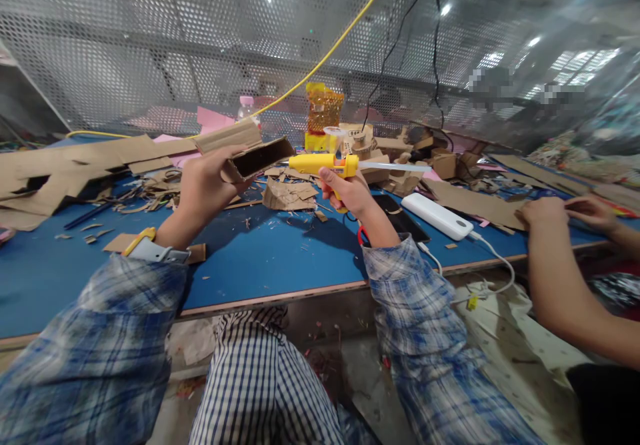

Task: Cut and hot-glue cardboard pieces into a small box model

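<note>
Head view shows us our left hand (203, 185) gripping the cardboard box (250, 151) above the bench (260, 258), open mouth facing right, while our right hand (350, 191) grips the glue gun (325, 163), its nozzle just beside that mouth.

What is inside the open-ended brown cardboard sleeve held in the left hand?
The brown cardboard sleeve in the left hand shows only a dark hollow; its depth stays shadowed. The yellow glue gun nozzle sits just outside.

Brown cardboard box (250, 155) — open-ended, tilted, held aloft — faces yellow glue gun's (325, 163) nozzle.
</note>
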Demonstrator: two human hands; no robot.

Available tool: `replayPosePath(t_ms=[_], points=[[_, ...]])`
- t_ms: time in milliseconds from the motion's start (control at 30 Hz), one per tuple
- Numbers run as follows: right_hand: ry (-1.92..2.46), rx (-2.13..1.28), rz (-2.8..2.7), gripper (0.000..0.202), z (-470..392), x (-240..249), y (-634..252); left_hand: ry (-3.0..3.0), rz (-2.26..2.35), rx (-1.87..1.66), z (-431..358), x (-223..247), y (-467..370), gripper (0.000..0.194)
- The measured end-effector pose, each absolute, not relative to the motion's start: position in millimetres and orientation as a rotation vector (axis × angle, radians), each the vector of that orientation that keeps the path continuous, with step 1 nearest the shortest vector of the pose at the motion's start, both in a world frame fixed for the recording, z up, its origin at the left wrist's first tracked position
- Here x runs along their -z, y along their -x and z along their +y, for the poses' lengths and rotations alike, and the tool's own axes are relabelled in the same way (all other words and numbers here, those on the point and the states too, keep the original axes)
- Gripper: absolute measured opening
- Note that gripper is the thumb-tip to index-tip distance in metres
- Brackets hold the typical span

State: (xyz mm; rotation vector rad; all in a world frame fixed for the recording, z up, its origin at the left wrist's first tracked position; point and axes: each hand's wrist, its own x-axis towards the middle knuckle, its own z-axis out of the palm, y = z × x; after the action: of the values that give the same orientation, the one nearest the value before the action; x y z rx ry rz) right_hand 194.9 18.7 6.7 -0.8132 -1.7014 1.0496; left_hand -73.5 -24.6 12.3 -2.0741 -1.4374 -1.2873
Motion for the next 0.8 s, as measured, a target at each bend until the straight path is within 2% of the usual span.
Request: replayPosePath(t_ms=[633,800], points=[[0.859,-0.986,-1.733,0.062,18.8,-10.1,-199.4,2.067,-1.356,1.301,-20.0,-7.8,79.3,0.046],[0.895,-0.990,-1.697,0.057,19.8,-11.1,-199.1,2.071,-1.339,1.282,-15.6,-6.2,83.1,0.047]])
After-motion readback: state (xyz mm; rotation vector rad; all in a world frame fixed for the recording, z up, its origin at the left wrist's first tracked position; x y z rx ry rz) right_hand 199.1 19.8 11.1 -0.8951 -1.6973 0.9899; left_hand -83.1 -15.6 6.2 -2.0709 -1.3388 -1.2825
